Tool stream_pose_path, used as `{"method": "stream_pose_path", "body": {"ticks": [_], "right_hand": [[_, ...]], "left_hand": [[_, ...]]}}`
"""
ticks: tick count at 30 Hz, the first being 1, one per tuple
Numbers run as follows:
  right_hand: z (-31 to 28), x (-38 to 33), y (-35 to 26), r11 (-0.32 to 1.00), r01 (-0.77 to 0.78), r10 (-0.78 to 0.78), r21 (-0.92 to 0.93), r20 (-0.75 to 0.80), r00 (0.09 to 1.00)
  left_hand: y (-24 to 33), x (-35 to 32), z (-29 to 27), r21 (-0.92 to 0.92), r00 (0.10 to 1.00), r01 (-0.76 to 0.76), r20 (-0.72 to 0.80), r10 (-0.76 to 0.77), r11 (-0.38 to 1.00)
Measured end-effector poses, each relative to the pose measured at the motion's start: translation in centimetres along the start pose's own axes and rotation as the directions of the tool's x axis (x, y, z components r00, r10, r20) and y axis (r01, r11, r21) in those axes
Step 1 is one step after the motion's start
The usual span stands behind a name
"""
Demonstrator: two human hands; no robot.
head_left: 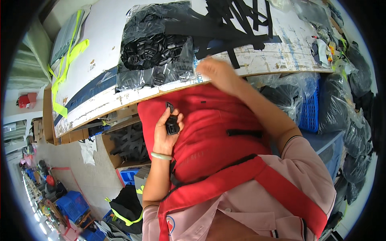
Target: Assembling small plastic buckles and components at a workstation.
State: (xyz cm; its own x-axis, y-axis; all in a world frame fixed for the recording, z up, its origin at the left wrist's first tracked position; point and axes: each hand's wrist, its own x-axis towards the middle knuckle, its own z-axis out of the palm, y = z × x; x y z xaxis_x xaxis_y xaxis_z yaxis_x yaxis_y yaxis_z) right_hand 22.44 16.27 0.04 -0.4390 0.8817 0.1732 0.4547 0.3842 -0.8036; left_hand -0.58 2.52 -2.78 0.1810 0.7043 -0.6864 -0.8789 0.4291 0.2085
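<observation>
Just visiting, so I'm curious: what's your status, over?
Left hand holding black plastic pieces. Right hand blurred, near table edge, grip unclear. Plastic bag and black straps ahead; no obstruction seen.

My left hand [161, 131] is nearer to me than the clear bag of black buckles [138, 81], in front of my red apron [205, 124], fingers curled around black plastic pieces [173, 126]. My right hand [219, 73], blurred, is just right of the bag at the table's [100, 44] near edge. Black straps [225, 34] spread right of the bag; neon-yellow straps [76, 51] lie left of it.
</observation>
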Motion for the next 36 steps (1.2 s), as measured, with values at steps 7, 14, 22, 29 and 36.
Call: {"method": "stream_pose_path", "body": {"ticks": [7,14,22,29,36], "right_hand": [[-1.0,0.3,4.5,0.883,0.114,-0.182,-0.455,-0.107,0.978],[-1.9,0.3,3.5,0.939,0.116,-0.108,-0.323,0.042,0.993],[-3.1,1.5,4.3,0.988,0.046,-0.019,-0.147,0.177,0.984],[-2.4,1.0,4.1,0.984,0.141,-0.126,-0.113,0.126,0.984],[-3.0,1.7,3.3,0.922,0.280,-0.299,-0.267,-0.034,0.954]], "left_hand": [[-1.0,0.0,-1.8,0.256,0.995,-0.064,0.090,0.042,0.965],[-1.5,-0.4,-0.8,0.688,0.933,-0.354,0.214,0.290,0.633],[-1.3,-0.5,-1.3,0.607,0.919,-0.395,0.270,0.289,0.690],[-1.1,-0.9,-2.6,0.373,0.943,-0.306,0.244,0.226,0.876],[-0.9,-1.0,-1.6,0.332,0.957,-0.259,0.214,0.195,0.907]]}}
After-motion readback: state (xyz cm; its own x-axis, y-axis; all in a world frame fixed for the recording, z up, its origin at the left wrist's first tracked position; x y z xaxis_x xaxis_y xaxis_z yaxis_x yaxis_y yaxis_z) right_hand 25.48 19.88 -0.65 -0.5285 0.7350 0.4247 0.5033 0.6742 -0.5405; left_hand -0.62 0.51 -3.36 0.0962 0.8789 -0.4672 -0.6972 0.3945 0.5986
